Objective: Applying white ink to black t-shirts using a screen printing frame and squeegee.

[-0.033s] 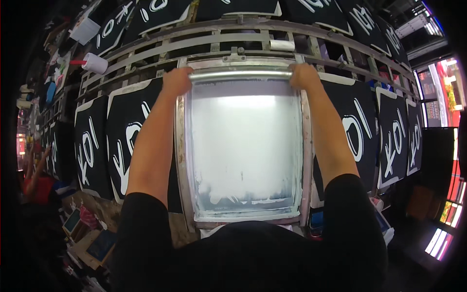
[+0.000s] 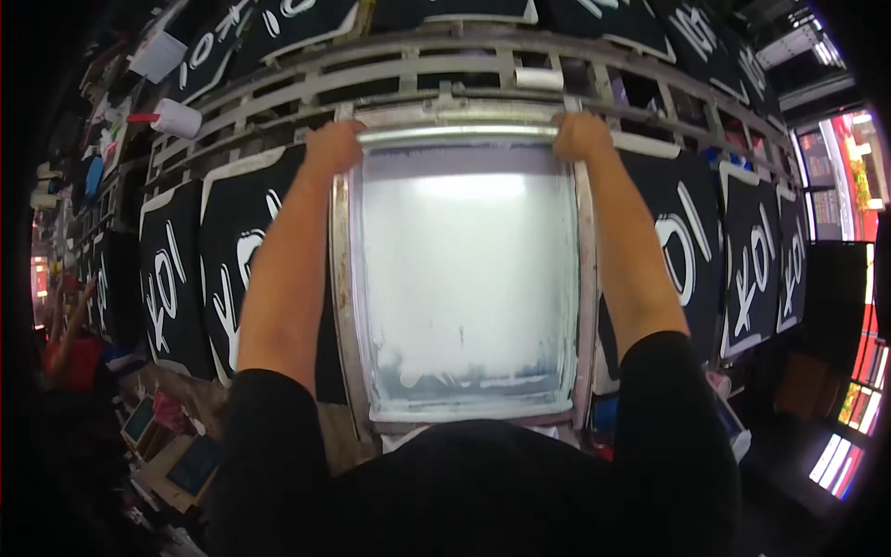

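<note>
A screen-printing frame point(image 2: 585, 278) lies in front of me, its mesh point(image 2: 464, 269) coated with whitish ink that thins into streaks near the close end. Across its far end runs a squeegee point(image 2: 455, 133) with a silvery bar. My left hand point(image 2: 334, 147) is closed round the left end of this bar, and my right hand point(image 2: 583, 139) grips the right end. Both arms reach forward over the frame's sides. Most of the squeegee's blade is hidden beneath the bar.
Black printed panels point(image 2: 752, 251) with white lettering lie on both sides and beyond the rails point(image 2: 390, 67). A white tub point(image 2: 176, 119) with a red handle stands at the far left. A white roll point(image 2: 538, 78) sits beyond the frame. Another person point(image 2: 74, 343) is at far left.
The squeegee and both my hands have shifted very slightly away from me. The whole view has moved a little too. My grip looks the same.
</note>
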`<state>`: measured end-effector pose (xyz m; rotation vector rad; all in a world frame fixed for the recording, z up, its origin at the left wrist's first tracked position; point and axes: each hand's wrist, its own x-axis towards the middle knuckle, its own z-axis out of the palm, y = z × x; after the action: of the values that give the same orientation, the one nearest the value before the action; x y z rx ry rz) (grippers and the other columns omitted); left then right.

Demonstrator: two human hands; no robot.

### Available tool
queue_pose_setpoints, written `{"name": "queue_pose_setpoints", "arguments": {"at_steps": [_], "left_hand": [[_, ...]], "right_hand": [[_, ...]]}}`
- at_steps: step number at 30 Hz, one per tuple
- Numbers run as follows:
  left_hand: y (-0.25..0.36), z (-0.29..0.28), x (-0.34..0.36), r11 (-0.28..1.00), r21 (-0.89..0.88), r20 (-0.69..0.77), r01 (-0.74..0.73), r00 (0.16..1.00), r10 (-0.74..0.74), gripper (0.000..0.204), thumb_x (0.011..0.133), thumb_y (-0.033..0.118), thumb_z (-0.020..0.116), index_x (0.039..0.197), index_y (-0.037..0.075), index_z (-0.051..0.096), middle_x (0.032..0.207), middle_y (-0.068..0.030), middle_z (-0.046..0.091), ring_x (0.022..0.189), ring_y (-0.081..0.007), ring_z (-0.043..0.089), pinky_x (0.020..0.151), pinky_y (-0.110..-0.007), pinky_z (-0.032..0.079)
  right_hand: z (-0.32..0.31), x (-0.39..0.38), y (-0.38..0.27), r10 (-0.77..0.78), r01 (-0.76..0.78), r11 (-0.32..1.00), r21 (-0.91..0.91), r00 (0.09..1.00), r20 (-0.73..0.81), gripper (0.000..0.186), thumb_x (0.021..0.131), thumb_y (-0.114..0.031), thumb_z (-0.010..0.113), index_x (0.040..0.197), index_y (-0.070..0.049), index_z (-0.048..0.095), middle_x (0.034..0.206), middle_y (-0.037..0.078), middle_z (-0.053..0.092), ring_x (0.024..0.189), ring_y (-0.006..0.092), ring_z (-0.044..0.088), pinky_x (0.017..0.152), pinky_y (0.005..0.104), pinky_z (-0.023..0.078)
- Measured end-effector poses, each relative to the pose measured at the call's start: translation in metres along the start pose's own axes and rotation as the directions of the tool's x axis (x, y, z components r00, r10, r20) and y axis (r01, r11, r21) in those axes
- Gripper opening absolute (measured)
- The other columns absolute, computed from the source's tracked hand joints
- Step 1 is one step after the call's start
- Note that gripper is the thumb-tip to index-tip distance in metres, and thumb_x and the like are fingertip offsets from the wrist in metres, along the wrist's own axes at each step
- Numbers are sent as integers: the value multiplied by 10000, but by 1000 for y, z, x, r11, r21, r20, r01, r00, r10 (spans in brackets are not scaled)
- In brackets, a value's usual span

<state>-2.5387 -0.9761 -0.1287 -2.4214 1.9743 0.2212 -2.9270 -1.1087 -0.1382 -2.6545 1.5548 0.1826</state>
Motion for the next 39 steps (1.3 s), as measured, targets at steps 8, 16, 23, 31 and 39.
{"name": "queue_pose_setpoints", "arguments": {"at_steps": [8, 16, 23, 31, 39], "left_hand": [[18, 16, -129, 999, -20, 119, -37, 992, 39, 435, 697, 113, 630, 1123, 169, 698, 1015, -130, 708, 977, -335, 662, 843, -480, 482], [41, 48, -400, 983, -114, 163, -145, 973, 163, 470, 608, 26, 675, 1064, 140, 683, 1016, -30, 692, 974, -245, 601, 883, -463, 369], [38, 27, -380, 981, -177, 109, -81, 989, 101, 360, 629, 15, 661, 967, 128, 715, 928, -55, 702, 918, -260, 605, 840, -452, 374], [16, -46, -126, 994, -48, 5, -94, 996, 94, 300, 694, 132, 632, 979, 165, 722, 941, -130, 708, 952, -346, 646, 794, -514, 455], [-12, -4, 34, 999, 26, 244, -22, 970, 15, 522, 711, 229, 681, 1231, 199, 655, 1179, -141, 671, 1128, -327, 620, 1006, -516, 425]], "right_hand": [[-11, -127, -35, 48, -58, 997, 41, 976, 213, 418, 709, -164, 586, 1108, -173, 709, 1048, 133, 706, 1001, 311, 665, 858, 423, 504], [42, -410, -83, 22, -86, 982, 169, 938, 347, 470, 629, -144, 703, 1099, -139, 690, 997, 65, 699, 1028, 229, 625, 928, 407, 378], [19, -376, -72, -37, -28, 982, 184, 939, 341, 419, 627, -135, 681, 1044, -146, 711, 956, 90, 708, 954, 246, 646, 879, 393, 398], [-59, -134, -24, 40, -43, 994, 97, 999, 30, 367, 679, -143, 593, 1017, -147, 737, 903, 156, 712, 912, 336, 665, 796, 436, 499], [-21, 33, 0, 31, -31, 1000, -5, 964, 263, 599, 691, -174, 622, 1290, -182, 606, 1202, 184, 651, 1133, 353, 612, 1006, 442, 457]]}}
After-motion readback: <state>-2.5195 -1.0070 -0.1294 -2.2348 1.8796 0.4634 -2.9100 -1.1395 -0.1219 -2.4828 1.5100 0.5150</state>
